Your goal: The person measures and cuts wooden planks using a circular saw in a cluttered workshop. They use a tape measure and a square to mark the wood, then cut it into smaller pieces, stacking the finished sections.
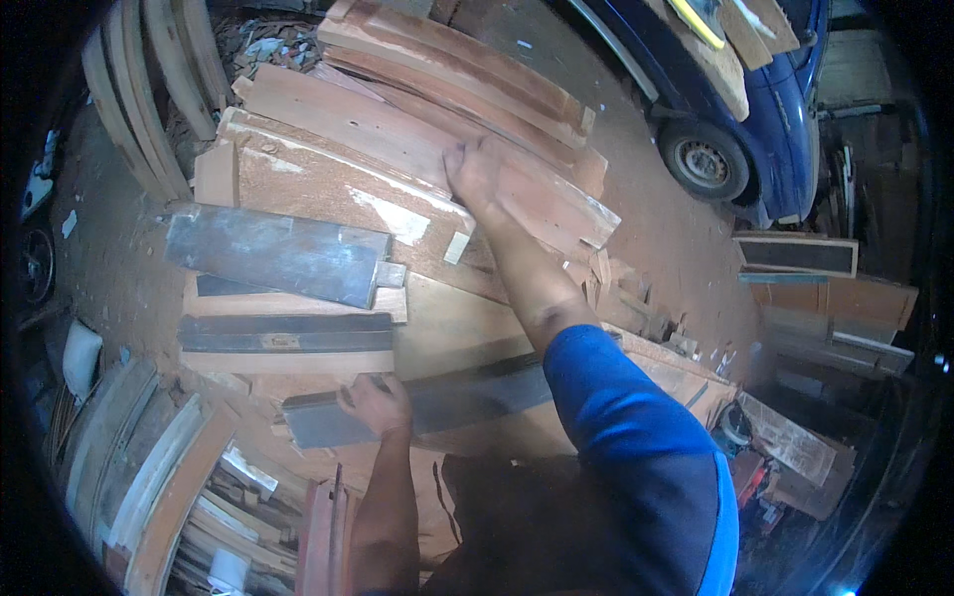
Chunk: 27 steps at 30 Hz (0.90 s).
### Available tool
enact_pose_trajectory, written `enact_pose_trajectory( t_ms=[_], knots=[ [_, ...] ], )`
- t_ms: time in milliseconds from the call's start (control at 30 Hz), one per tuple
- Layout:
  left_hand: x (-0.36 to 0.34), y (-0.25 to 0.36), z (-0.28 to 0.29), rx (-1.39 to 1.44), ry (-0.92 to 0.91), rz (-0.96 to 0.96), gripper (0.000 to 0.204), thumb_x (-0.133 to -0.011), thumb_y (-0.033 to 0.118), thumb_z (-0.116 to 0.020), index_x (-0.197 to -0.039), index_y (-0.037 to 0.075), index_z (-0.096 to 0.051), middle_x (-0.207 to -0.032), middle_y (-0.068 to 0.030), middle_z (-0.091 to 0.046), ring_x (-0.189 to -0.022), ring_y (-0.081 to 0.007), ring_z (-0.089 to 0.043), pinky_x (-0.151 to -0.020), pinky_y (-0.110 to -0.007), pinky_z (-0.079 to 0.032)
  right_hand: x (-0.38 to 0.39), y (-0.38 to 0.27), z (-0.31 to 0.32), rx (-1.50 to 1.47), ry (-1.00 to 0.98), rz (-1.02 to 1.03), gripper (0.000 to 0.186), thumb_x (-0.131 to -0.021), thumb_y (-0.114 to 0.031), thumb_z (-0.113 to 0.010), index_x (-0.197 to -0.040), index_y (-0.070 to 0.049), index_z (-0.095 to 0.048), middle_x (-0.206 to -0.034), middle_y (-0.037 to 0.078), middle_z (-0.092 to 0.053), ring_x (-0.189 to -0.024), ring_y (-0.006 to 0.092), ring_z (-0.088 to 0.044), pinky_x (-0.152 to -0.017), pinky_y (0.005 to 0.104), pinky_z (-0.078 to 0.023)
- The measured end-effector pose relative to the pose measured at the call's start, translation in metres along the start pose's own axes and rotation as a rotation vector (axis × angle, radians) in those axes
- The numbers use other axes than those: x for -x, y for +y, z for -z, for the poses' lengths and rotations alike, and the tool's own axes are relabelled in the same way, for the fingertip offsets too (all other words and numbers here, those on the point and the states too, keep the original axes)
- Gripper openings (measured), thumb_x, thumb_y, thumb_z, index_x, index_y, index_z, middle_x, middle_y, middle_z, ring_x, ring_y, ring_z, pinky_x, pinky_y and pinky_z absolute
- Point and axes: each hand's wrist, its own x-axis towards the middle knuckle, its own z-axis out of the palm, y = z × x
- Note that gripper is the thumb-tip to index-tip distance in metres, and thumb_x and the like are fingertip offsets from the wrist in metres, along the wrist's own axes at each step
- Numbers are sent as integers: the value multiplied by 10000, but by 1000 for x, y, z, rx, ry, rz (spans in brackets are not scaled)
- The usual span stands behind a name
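My right hand (472, 169) reaches forward, its fingers curled at the far edge of a long pale pinkish plank (348, 129) on a pile of boards. My left hand (376, 405) grips a long dark-faced board (467, 392) close to my body, near its left end. Between my hands lie a chipboard panel (298, 179) with white patches and a pale plywood sheet (447, 318). A scuffed dark board (278, 253) and a shorter dark-striped piece (283, 343) lie stacked to the left. Another reddish plank stack (457, 70) is beyond the pinkish one.
A blue car (765, 149) with wood on top stands at upper right. Curved wooden pieces (149, 99) are at upper left, more (149, 477) at lower left. Framed boards (795, 253) lean on the right. Offcuts (636, 308) lie beside the pile on the dirt floor (626, 129).
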Motion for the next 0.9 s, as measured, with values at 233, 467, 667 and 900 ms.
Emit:
enact_pose_trajectory(
  t_ms=[233, 467, 667, 900],
  knots=[
    [1, 2, -12, -35, 106, -24, 373, -949, 351, -541, -982, -15, -609, -930, -235, -635, -1024, -420, -597, -1176, -596, -240, -10, -3, 37, 107, -375, -32, 936, -806, -728, -666, -1399, -8, -592, -1515, 246, -501, -1409, 385, -474, -1163, 470, -378],
    [4, -1, -19, -106, 109, -81, 426, -976, 404, -496, -1013, -9, -595, -934, -243, -660, -1009, -416, -612, -1162, -586, -242, -23, 8, 26, 69, -504, -88, 1011, -857, -831, -513, -1399, 20, -586, -1500, 267, -506, -1409, 402, -475, -1190, 487, -352],
    [6, -2, -19, -78, 107, -40, 429, -934, 411, -519, -986, -5, -605, -948, -233, -652, -1017, -412, -596, -1163, -579, -237, 20, 15, 91, -284, -456, -263, 844, -990, -713, -410, -1396, 1, -604, -1484, 269, -520, -1392, 418, -487, -1197, 483, -351],
    [3, -4, -20, -52, 116, -68, 384, -933, 381, -542, -1012, 12, -613, -954, -241, -642, -1034, -428, -588, -1157, -592, -239, 5, 223, 75, 244, -229, -234, 849, -639, -552, -905, -1208, 37, -678, -1233, 228, -693, -1254, 370, -612, -1064, 457, -475]
  ],
)
